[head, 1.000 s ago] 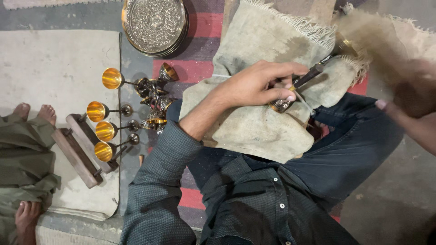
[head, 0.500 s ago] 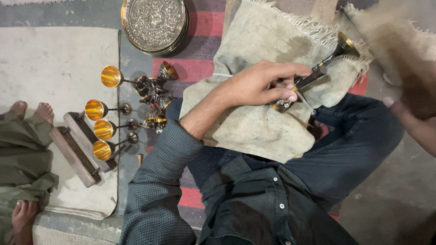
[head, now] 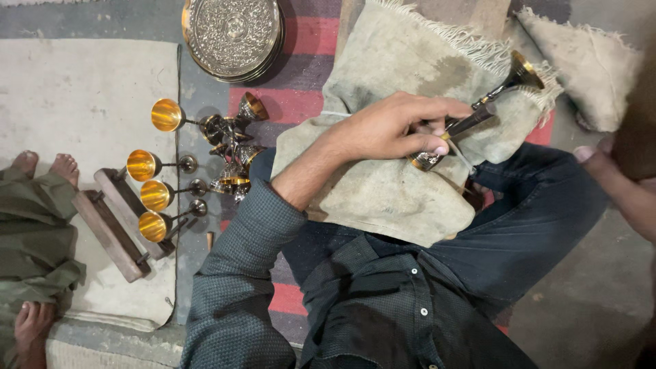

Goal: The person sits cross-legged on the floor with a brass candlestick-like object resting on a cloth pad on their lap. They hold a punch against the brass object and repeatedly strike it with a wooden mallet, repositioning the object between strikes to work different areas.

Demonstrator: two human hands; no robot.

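While the left hand (head: 389,130) fingers grip its base, the goblet (head: 478,116) slants cup-end up-right (right hand (head: 615,178) blurred, grip unclear).

Bare pale floor mat (head: 82,96) lies open at the left, hemmed by a cluster of gold-lined metal goblets (head: 179,179), a wooden block (head: 113,229) and another person's bare feet (head: 46,164); an engraved round metal tray (head: 234,34) blocks the top.
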